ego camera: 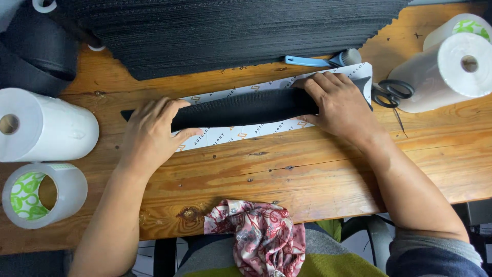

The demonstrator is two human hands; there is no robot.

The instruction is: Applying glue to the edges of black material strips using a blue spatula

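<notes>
Black ribbed rubber strip point(246, 109), long and narrow, lies across a white printed paper sheet point(266, 128) on your worn wooden workbench point(307, 169), and you've got both hands on it. Starting far left: a white paper roll point(43, 125) lies on its side, with a clear tape roll with a green-patterned core point(38, 194) just below it. Your left hand point(151, 134) is pressed flat on the strip's left end, fingers spread and not closed around anything. Along the middle, the strip runs at a slight tilt, with a stack of black ribbed material point(230, 31) behind it. Your right hand point(338, 105) covers the right end, fingers curled over the top edge, thumb underneath. Beyond sit a blue-handled brush point(320, 60), black-handled scissors point(392, 92) and more white rolls point(451, 69). You look to be lining up and flattening the strip on the sheet; that calls for even pressure from both palms, edges kept parallel.
</notes>
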